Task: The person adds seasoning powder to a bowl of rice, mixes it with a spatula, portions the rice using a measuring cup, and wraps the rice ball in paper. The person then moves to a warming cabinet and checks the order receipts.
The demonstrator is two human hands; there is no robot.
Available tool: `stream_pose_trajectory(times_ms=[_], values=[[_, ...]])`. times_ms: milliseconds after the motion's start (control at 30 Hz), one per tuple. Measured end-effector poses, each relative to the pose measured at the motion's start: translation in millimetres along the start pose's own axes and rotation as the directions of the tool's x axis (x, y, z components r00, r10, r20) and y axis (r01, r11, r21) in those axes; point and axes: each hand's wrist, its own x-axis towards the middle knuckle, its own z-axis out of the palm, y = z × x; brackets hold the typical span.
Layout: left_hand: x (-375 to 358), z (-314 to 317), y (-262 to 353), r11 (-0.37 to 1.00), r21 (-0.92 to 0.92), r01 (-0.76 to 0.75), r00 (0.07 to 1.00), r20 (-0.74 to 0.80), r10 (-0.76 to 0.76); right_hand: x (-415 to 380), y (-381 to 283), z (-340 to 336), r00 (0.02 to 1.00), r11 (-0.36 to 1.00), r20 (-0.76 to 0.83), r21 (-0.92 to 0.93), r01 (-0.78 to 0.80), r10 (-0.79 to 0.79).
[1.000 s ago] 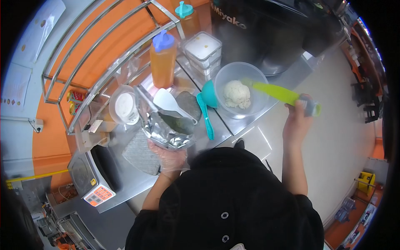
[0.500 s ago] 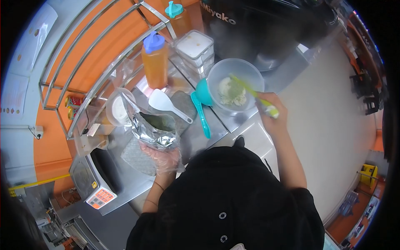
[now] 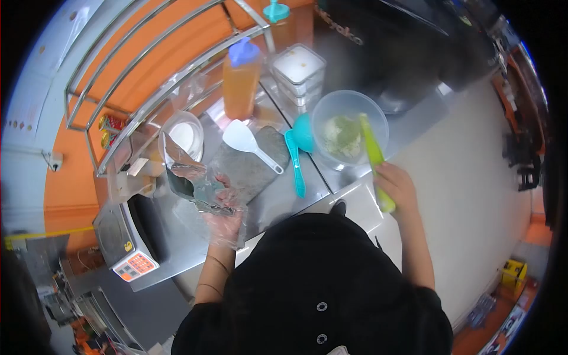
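1. Our left hand [image 3: 225, 220], in a clear plastic glove [image 3: 229, 238], has its fingers wrapped around a silver foil pouch [image 3: 208, 194] at ten o'clock.
2. Our right hand [image 3: 397, 188] grips a lime-green spatula [image 3: 371, 145], fingers closed around its handle.
3. At eleven o'clock from that hand, our plastic bowl [image 3: 379, 111] holds a pale mass and green powder [image 3: 350, 126].

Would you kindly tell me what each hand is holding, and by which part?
The gloved left hand holds the silver pouch around the side away from its open mouth; the right hand holds the green utensil by its handle.
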Motion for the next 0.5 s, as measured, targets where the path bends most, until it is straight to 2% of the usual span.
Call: stream_pose_trajectory(times_ms=[33,133,233,333,433,500], values=[[-2.1,1.4,3.4,1.0,-0.017,0.003,1.0,0.022,-0.003,-4.1,-0.3,0.3,1.0,1.0,-0.026,-0.01,0.0,0.0],[-10.8,1.6,16.2,0.998,-0.052,-0.016,0.997,0.071,0.02,-7.5,2.2,1.7,0.997,0.996,0.064,-0.078,0.041,-0.036],[-23.8,2.0,32.0,0.988,-0.028,-0.154,0.988,0.027,0.155,3.3,-11.4,3.7,1.0,0.998,-0.026,-0.06,-0.015,0.014],[-40.9,-7.6,52.5,0.971,0.028,-0.238,0.97,-0.036,0.239,1.7,-14.2,10.2,0.992,0.995,-0.128,-0.102,-0.006,-0.007],[-60.5,-21.4,73.0,0.941,0.06,-0.332,0.931,-0.14,0.338,19.9,-20.0,19.2,0.967,0.992,-0.238,-0.107,0.069,-0.093],[-71.1,-25.8,88.4,0.936,0.116,-0.331,0.914,-0.207,0.349,29.4,-32.9,28.7,0.961,0.96,-0.166,-0.207,0.187,-0.223]])
